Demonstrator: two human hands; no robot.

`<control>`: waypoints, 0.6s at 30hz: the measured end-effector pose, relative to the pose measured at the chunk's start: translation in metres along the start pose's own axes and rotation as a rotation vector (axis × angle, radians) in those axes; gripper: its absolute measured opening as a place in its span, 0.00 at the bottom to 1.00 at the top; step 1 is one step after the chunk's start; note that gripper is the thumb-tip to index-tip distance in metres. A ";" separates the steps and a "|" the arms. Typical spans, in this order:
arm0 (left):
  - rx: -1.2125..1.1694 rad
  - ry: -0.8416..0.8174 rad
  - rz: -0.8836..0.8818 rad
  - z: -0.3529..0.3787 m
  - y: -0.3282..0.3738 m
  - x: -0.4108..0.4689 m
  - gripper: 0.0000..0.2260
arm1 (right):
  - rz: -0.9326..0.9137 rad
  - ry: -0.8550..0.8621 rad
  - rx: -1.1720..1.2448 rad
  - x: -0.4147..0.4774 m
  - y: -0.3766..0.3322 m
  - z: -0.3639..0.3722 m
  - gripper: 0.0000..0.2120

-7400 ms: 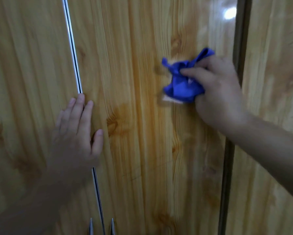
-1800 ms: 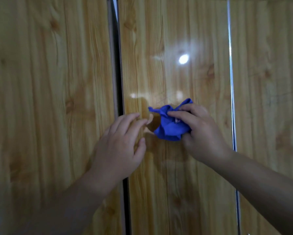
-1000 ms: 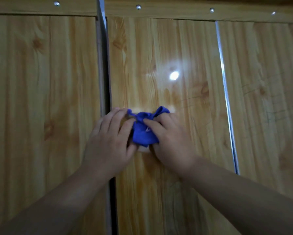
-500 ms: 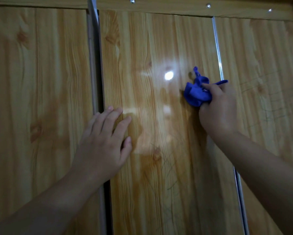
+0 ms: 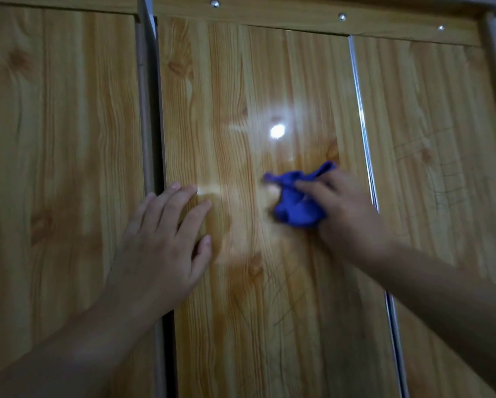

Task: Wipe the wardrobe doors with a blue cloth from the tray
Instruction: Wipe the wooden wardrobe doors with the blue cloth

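Against the glossy middle wardrobe door (image 5: pixel 241 81), the right hand (image 5: pixel 347 214) is closed around a bunched blue cloth (image 5: pixel 295 202), pressing it to the wood just below a bright light reflection (image 5: pixel 277 131). Well left of it, the left hand (image 5: pixel 166 242) lies open and flat, fingers (image 5: pixel 180 202) spread, holding nothing, beside the dark gap (image 5: pixel 157 124) between doors

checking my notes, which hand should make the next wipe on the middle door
Right. The right hand already grips the blue cloth on the middle door; the left hand lies flat with empty fingers, bracing.
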State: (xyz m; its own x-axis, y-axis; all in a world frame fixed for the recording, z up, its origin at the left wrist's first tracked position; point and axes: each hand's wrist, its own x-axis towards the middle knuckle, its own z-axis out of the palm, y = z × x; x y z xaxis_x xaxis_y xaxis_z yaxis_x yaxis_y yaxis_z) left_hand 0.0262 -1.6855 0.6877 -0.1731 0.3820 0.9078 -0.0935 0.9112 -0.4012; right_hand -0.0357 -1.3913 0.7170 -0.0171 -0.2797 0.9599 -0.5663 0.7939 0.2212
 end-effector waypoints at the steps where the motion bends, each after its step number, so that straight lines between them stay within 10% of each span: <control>1: -0.003 0.005 -0.001 0.000 0.000 -0.001 0.24 | 0.075 0.039 -0.023 0.008 0.016 -0.005 0.25; 7: -0.021 0.021 -0.001 0.001 0.000 -0.001 0.23 | 0.445 0.200 -0.001 0.068 0.023 -0.009 0.21; 18: -0.018 0.032 0.015 -0.003 0.001 0.001 0.25 | -0.152 -0.047 0.066 -0.017 -0.088 0.030 0.21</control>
State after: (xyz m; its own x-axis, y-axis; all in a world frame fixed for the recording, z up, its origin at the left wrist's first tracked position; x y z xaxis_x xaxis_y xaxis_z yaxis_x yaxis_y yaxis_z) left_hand 0.0284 -1.6842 0.6887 -0.1430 0.3998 0.9054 -0.0734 0.9080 -0.4126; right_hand -0.0108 -1.4726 0.6760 0.0354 -0.4198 0.9069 -0.6184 0.7037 0.3498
